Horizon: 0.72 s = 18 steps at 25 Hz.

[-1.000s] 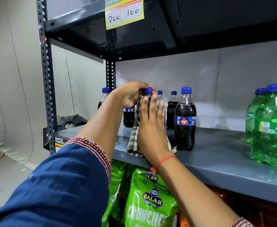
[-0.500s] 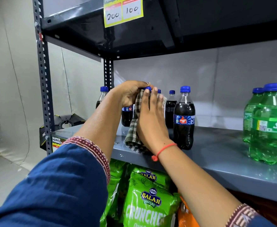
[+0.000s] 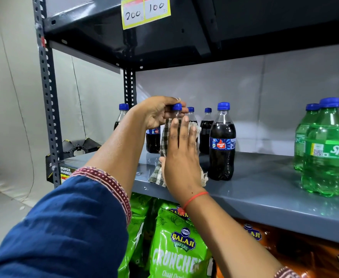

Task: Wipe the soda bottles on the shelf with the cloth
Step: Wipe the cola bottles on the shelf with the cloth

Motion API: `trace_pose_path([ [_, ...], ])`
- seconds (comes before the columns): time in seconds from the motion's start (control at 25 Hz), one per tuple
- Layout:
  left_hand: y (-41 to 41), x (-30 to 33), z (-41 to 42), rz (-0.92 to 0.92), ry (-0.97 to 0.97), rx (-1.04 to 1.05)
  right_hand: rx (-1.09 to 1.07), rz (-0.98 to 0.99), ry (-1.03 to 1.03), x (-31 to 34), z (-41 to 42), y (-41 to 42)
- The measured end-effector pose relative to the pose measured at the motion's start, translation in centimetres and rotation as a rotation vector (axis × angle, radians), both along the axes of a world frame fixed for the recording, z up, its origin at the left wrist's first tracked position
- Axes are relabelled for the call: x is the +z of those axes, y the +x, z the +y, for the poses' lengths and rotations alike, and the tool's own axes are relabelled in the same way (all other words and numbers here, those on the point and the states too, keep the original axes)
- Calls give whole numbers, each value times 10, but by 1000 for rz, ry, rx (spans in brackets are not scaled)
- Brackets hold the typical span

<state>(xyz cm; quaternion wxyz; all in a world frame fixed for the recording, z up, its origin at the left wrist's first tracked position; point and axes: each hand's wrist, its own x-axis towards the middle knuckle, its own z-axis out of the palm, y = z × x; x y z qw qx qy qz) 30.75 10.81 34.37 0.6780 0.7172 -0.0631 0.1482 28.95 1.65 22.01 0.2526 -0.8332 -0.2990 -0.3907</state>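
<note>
Several dark cola bottles with blue caps stand on the grey shelf [image 3: 264, 189]. My left hand [image 3: 156, 113] grips the blue cap [image 3: 177, 106] of the front cola bottle, whose body is hidden. My right hand [image 3: 181, 157] presses a checked cloth [image 3: 164, 137] flat against that bottle's front. The cloth hangs down to the shelf surface. Another cola bottle [image 3: 222, 141] stands just right of my right hand, not touched. More cola bottles stand behind, one at the far left [image 3: 121, 115].
Green Sprite bottles [image 3: 325, 149] stand at the right of the same shelf. The upper shelf carries a yellow price tag [image 3: 144, 12]. Green snack bags [image 3: 176, 243] and orange bags [image 3: 264, 243] fill the shelf below. A perforated steel upright [image 3: 48, 97] stands at the left.
My right hand with the cloth has slid down a little on the bottle. My left hand stays on the cap. The camera has shifted slightly.
</note>
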Motion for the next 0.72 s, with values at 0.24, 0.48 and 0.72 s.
trace_pose_path([
  [0.24, -2, -2, 0, -10, 38, 2, -41, 95, -3, -5, -3, -5],
  [0.48, -4, -3, -2, -11, -6, 19, -51, 190, -8, 4, -37, -29],
  [0.72, -8, -2, -9, -153, 69, 289, -56, 44, 95, -8, -97, -57],
])
